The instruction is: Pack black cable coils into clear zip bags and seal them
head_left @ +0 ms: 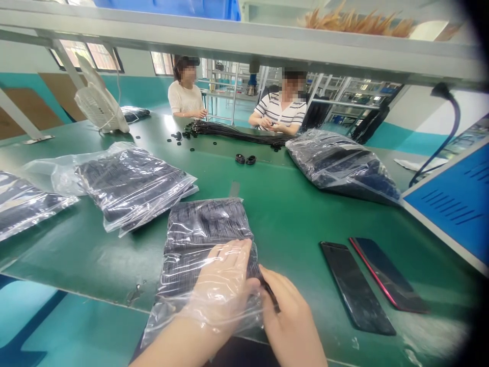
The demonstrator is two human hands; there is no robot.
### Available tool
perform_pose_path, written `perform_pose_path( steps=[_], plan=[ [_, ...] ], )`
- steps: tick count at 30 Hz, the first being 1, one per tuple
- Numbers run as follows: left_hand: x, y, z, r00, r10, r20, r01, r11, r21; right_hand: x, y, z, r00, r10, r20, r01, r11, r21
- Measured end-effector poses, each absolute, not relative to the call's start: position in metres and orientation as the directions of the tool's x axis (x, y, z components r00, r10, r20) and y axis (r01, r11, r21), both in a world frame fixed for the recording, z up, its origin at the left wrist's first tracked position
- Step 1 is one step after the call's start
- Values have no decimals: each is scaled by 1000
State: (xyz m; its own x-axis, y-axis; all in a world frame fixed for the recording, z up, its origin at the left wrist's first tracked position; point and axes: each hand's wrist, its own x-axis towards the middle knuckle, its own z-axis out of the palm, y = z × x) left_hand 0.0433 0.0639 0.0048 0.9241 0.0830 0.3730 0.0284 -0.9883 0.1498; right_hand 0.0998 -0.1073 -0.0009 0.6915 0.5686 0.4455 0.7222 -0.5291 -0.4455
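A clear plastic bag (204,227) packed with rows of small black pieces lies in front of me on the green table. My left hand (223,278) is inside the bag's near end, under the film, with its fingers stretched out flat over the black rows. Beside the bag's right edge, my right hand (288,311) is closed, thumb against fingers, around a thin black piece (271,295). That piece reaches toward the left thumb; its far end is hidden, and I cannot tell its exact kind.
Filled plastic bags (133,186) lie left, another bag (340,165) back right. Two phone-like slabs (357,288) rest to the right, near a blue panel (454,199). Black cables (240,133) and two small coils (245,159) lie further back. A shelf (244,38) crosses overhead; two people sit opposite.
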Motion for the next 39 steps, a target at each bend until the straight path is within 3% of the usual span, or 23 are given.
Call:
perform_pose_path(
  steps=[7,14,17,20,23,30,36,39],
  plan=[
    [44,68,24,964,10,266,-24,-992,122,87,-99,0,734,447,511,666,-617,-419],
    [41,71,16,938,-26,345,-50,-997,60,86,-98,-5,745,417,521,645,-651,-401],
    [42,72,7,918,-47,393,-52,-999,3,93,-101,-2,765,439,470,631,-655,-415],
    [43,72,2,901,-71,428,-65,-997,-30,100,-102,2,814,488,315,581,-699,-416],
    [43,70,4,908,-64,413,-73,-997,6,102,-102,4,813,527,246,581,-747,-321],
    [45,61,6,901,56,429,60,-998,6,89,-119,7,646,642,413,741,-658,-135],
    [53,61,8,916,59,396,52,-998,27,79,-139,-14,643,644,414,757,-619,-211],
    [52,62,12,922,94,375,66,-994,87,71,-140,-24,685,586,434,720,-636,-277]
  ],
)
